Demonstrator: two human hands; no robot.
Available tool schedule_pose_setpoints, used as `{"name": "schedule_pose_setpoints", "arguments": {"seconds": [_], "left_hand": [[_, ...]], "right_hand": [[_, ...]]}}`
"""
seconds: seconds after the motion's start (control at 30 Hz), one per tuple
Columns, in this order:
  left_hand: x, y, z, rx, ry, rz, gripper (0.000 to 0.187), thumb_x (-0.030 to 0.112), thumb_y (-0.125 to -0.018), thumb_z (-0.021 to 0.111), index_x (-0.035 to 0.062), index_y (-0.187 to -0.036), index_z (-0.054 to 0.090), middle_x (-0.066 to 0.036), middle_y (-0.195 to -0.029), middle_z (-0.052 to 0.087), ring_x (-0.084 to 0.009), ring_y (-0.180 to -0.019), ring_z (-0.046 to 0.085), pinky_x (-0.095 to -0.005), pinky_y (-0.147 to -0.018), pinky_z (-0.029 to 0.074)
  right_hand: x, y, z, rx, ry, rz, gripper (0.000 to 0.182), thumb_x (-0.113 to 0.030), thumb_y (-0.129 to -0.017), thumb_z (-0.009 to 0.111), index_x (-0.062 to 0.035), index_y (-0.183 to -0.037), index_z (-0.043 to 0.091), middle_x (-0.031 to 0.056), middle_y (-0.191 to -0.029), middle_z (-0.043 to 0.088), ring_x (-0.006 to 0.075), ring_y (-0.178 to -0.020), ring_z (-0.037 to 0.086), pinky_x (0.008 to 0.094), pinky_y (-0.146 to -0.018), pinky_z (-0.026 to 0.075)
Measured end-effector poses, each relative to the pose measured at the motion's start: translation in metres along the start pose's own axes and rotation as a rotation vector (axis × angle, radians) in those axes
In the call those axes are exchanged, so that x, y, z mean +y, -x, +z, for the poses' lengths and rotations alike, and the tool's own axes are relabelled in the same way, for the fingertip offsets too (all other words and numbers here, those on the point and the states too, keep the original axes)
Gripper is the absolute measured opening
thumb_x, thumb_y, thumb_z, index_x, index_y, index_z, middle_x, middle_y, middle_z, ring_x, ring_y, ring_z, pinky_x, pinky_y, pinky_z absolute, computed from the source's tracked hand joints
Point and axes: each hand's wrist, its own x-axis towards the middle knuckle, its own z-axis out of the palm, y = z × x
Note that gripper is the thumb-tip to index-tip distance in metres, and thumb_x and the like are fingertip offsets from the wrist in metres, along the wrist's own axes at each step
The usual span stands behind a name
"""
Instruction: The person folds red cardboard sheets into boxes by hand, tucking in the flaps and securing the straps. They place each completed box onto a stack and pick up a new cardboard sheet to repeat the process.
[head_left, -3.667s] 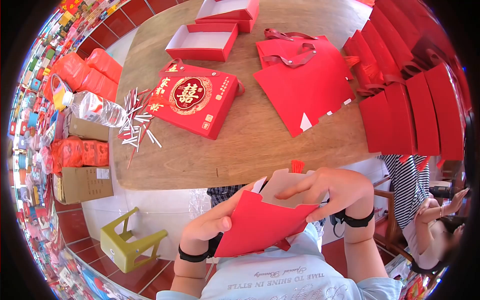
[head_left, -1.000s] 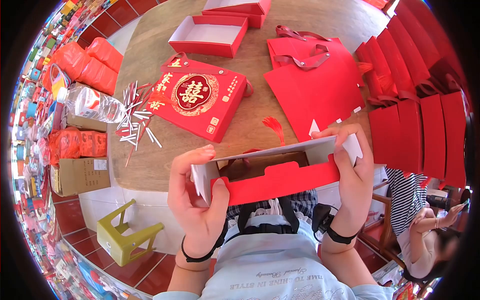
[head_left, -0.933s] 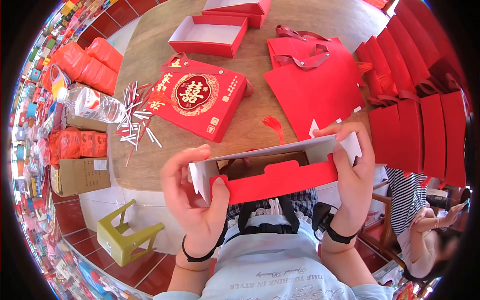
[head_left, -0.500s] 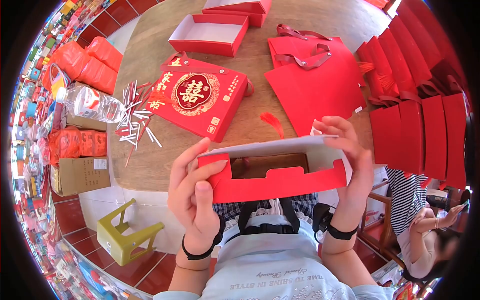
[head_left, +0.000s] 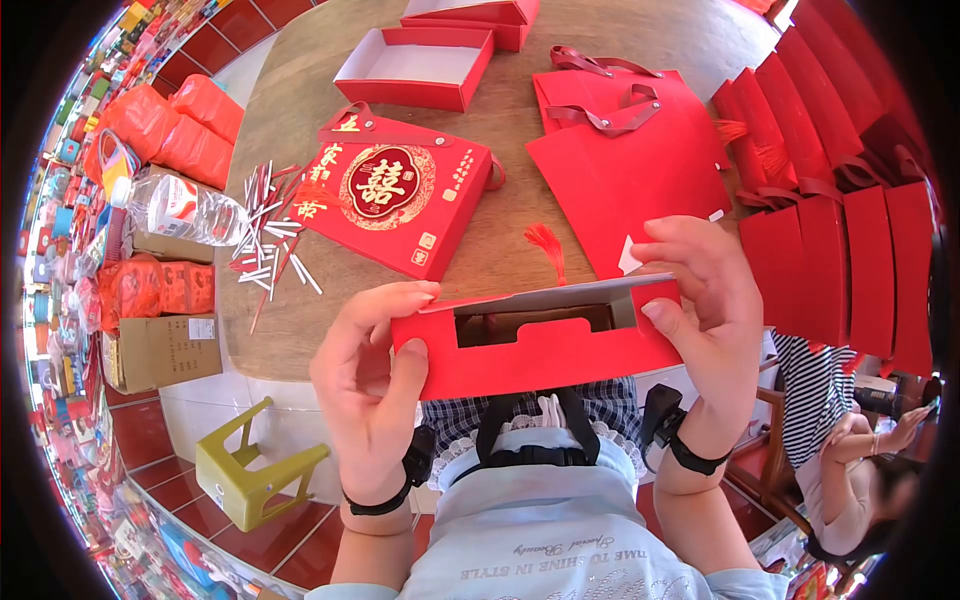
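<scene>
A red cardboard box [head_left: 540, 365] is held between my two hands at the table's near edge; a tabbed gap in the side facing me shows its brown-looking inside. My left hand [head_left: 365, 365] grips its left end, thumb on the near face and fingers on the upper edge. On the right end, my right hand [head_left: 710, 305] has its thumb pressed on the near corner and fingers over the far side. Just beyond lie a red gift bag [head_left: 630, 190] with ribbon handles and a printed red gift bag [head_left: 400, 200]. A red tassel [head_left: 546, 248] lies between them.
Open red box trays [head_left: 415, 70] stand at the table's far side. White sticks [head_left: 275, 240] lie scattered by a plastic bottle [head_left: 185, 205]. Rows of red bags [head_left: 830, 270] fill the right. A green stool [head_left: 255, 465] stands lower left; another person [head_left: 850, 480] is lower right.
The box's right end flap has folded in under my right thumb, narrowing the opening. My left hand has shifted slightly outward, its thumb now on the box's near face.
</scene>
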Motion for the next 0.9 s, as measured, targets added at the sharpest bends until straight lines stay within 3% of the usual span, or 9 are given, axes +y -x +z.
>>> {"name": "schedule_pose_setpoints", "arguments": {"seconds": [0.03, 0.13, 0.23, 0.43, 0.47, 0.53, 0.63, 0.7, 0.9], "left_hand": [[-0.001, 0.001, 0.0, 0.0, 0.0, -0.001, 0.026, -0.012, -0.076, 0.044, -0.0037, -0.099, 0.053, -0.015, -0.106, 0.054, -0.0198, -0.103, 0.053, -0.0293, -0.09, 0.039], [-0.005, 0.004, 0.0, -0.002, -0.039, 0.059, 0.023, -0.013, -0.077, 0.043, -0.0038, -0.095, 0.055, -0.015, -0.107, 0.055, -0.0204, -0.102, 0.053, -0.0292, -0.089, 0.039], [-0.009, 0.005, -0.002, 0.017, -0.035, 0.103, 0.022, -0.013, -0.076, 0.045, -0.0027, -0.091, 0.056, -0.016, -0.104, 0.055, -0.0219, -0.102, 0.053, -0.029, -0.088, 0.04], [-0.009, 0.005, -0.003, -0.028, -0.157, 0.251, 0.009, -0.004, -0.075, 0.056, -0.0004, -0.082, 0.059, -0.018, -0.099, 0.057, -0.025, -0.1, 0.054, -0.0365, -0.087, 0.041], [-0.009, 0.005, -0.005, -0.05, -0.111, 0.248, 0.008, 0.0, -0.073, 0.06, 0.0, -0.081, 0.06, -0.016, -0.097, 0.058, -0.0243, -0.097, 0.055, -0.0384, -0.086, 0.042], [-0.006, 0.006, -0.01, -0.074, -0.064, 0.241, 0.01, 0.003, -0.071, 0.063, 0.0004, -0.08, 0.06, -0.015, -0.095, 0.059, -0.0237, -0.094, 0.056, -0.0403, -0.086, 0.042], [0.018, 0.001, -0.01, -0.15, -0.391, 0.104, 0.019, 0.007, -0.066, 0.068, 0.0008, -0.082, 0.062, -0.012, -0.089, 0.061, -0.023, -0.086, 0.058, -0.0354, -0.081, 0.044], [0.026, -0.009, 0.002, -0.214, -0.461, -0.051, 0.025, 0.008, -0.064, 0.07, 0.0013, -0.086, 0.063, -0.01, -0.087, 0.06, -0.0235, -0.079, 0.058, -0.0313, -0.075, 0.045], [0.029, -0.013, 0.005, -0.266, -0.637, -0.013, 0.027, 0.002, -0.063, 0.068, 0.0031, -0.089, 0.062, -0.011, -0.082, 0.058, -0.0262, -0.077, 0.057, -0.032, -0.069, 0.045]], "right_hand": [[0.001, 0.0, -0.002, -0.023, 0.254, -0.104, 0.022, 0.01, -0.067, 0.06, -0.0024, -0.084, 0.065, 0.0102, -0.099, 0.057, 0.0186, -0.092, 0.056, 0.0276, -0.078, 0.044], [-0.005, 0.008, -0.003, 0.012, 0.468, -0.156, 0.017, 0.004, -0.063, 0.065, -0.0042, -0.079, 0.067, 0.008, -0.095, 0.058, 0.0198, -0.088, 0.056, 0.0297, -0.075, 0.044], [0.0, 0.01, -0.005, -0.008, 0.586, -0.298, 0.016, -0.003, -0.061, 0.07, -0.005, -0.077, 0.068, 0.0072, -0.09, 0.06, 0.0204, -0.085, 0.056, 0.0312, -0.074, 0.044], [-0.001, 0.01, -0.015, -0.139, 0.54, -0.342, 0.018, -0.008, -0.059, 0.073, -0.0032, -0.074, 0.066, 0.0063, -0.089, 0.061, 0.0218, -0.083, 0.057, 0.0297, -0.073, 0.044], [-0.003, 0.01, -0.014, -0.139, 0.54, -0.34, 0.018, -0.008, -0.059, 0.073, -0.0032, -0.074, 0.066, 0.0063, -0.089, 0.061, 0.0218, -0.083, 0.057, 0.0297, -0.073, 0.044], [-0.009, 0.011, -0.012, -0.202, 0.428, -0.088, 0.024, -0.01, -0.058, 0.073, -0.0021, -0.078, 0.063, 0.0068, -0.089, 0.061, 0.0217, -0.084, 0.057, 0.0296, -0.075, 0.044], [-0.007, -0.002, -0.013, -0.33, 0.34, 0.031, 0.032, -0.009, -0.058, 0.073, -0.0024, -0.086, 0.06, 0.0086, -0.087, 0.06, 0.0221, -0.081, 0.057, 0.0293, -0.074, 0.043], [-0.007, -0.01, -0.015, -0.404, 0.4, -0.004, 0.032, -0.009, -0.059, 0.072, -0.0031, -0.089, 0.059, 0.009, -0.085, 0.058, 0.023, -0.079, 0.056, 0.0296, -0.072, 0.043], [-0.019, -0.016, -0.004, -0.473, 0.568, 0.056, 0.028, -0.007, -0.062, 0.069, -0.0042, -0.087, 0.058, 0.0097, -0.081, 0.055, 0.0264, -0.075, 0.055, 0.0315, -0.067, 0.042]]}}
